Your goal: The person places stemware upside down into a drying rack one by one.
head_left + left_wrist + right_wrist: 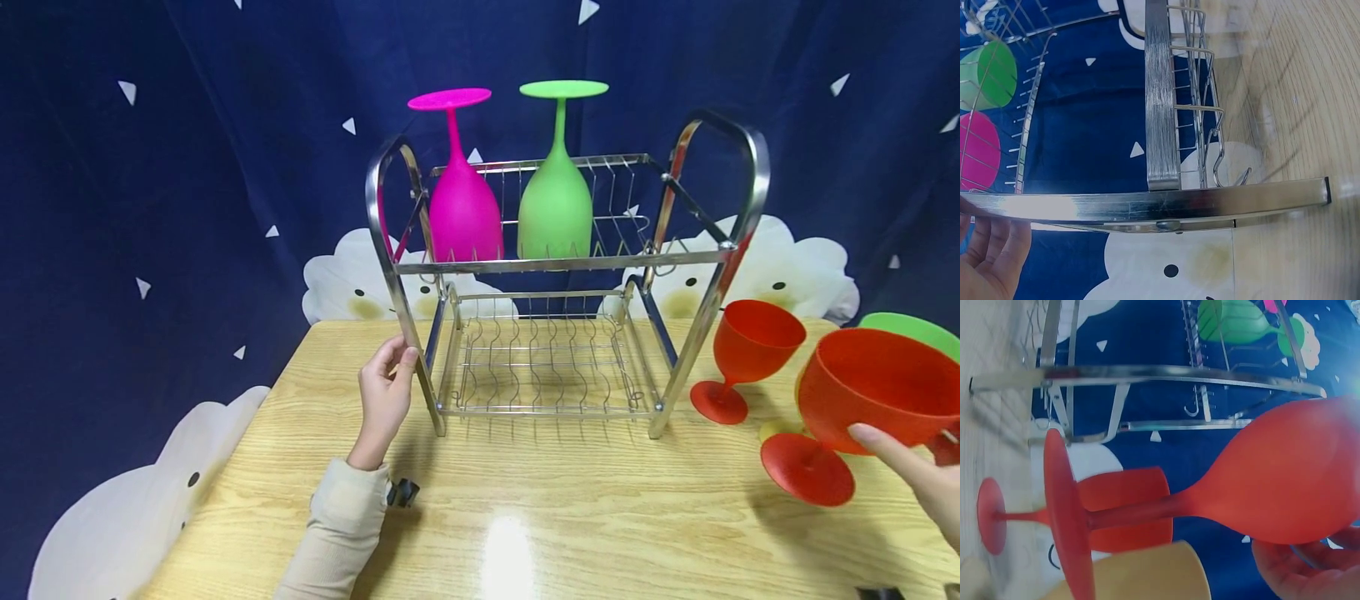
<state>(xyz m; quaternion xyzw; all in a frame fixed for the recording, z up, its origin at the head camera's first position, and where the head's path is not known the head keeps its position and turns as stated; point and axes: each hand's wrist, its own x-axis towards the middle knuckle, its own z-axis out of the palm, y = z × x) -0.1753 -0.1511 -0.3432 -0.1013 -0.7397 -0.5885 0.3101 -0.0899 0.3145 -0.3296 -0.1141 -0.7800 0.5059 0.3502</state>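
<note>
My left hand (pixel 386 396) grips the left front post of a two-tier metal dish rack (pixel 645 261), thumb in front and fingers behind it. At the right, my right hand (pixel 922 479) holds a large red goblet (pixel 862 400) by its bowl, upright and slightly tilted; its foot (pixel 1063 512) shows at the left in the right wrist view. On the rack's upper tier, a pink goblet (pixel 465 212) and a green goblet (pixel 555 208) stand upside down side by side. The lower tier (pixel 540 410) holds nothing.
Another red goblet (pixel 753 342) stands upright on the wooden table (pixel 600 508), just right of the rack. Behind the held goblet are a yellow goblet (pixel 1154 575) and a second green one (pixel 915 329), partly hidden. A dark blue curtain (pixel 225 100) hangs behind the table.
</note>
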